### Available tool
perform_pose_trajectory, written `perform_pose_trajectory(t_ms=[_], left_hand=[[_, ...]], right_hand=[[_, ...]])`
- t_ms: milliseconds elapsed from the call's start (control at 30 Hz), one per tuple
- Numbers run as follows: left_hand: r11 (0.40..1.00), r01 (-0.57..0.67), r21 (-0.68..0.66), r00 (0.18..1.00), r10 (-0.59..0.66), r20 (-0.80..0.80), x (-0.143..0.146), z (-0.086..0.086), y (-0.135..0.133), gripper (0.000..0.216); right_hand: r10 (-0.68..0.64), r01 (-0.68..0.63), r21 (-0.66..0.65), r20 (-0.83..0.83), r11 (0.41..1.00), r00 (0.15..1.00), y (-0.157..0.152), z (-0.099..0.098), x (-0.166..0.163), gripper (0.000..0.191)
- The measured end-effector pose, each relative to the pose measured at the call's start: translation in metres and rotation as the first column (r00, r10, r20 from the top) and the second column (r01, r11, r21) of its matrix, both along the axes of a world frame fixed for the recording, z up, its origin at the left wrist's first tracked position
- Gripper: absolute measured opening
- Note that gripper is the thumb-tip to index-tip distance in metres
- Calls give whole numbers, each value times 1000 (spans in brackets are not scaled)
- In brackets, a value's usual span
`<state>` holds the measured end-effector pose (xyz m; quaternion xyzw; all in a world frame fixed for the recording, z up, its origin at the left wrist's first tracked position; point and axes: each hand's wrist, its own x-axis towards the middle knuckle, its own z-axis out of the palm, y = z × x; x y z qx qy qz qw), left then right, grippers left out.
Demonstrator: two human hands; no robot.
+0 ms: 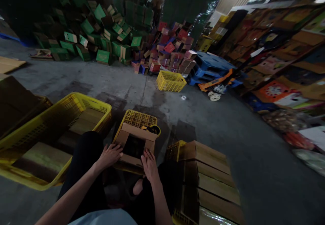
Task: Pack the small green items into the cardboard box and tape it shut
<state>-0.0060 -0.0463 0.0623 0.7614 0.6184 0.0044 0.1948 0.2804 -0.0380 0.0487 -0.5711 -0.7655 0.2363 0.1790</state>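
Note:
I sit low over a small open cardboard box [134,140] that rests on an overturned yellow crate [138,118] between my knees. My left hand [110,154] lies on the box's near left flap with fingers spread. My right hand [149,164] presses on the near right edge, fingers stretched forward. A tape dispenser [152,129] sits on the crate just behind the box's far right corner. Neither hand holds anything.
A large yellow crate [83,101] with flat cardboard stands at my left. Stacked flat cartons [210,171] lie at my right. Farther off are a small yellow basket [170,81], blue pallets [210,64], a pallet jack [215,86], and heaps of green boxes [101,32] and red boxes [172,52].

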Motion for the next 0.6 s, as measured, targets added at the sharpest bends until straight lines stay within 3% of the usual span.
perform_pose_trajectory(t_ms=[233, 600], left_hand=[[998, 55, -15, 998, -55, -18, -1, 2, 3, 34], [998, 20, -67, 999, -22, -26, -2, 6, 10, 37]], right_hand=[[47, -47, -17, 33, 999, 998, 6, 3, -1, 64], [113, -110, -42, 93, 993, 989, 14, 18, -4, 56]])
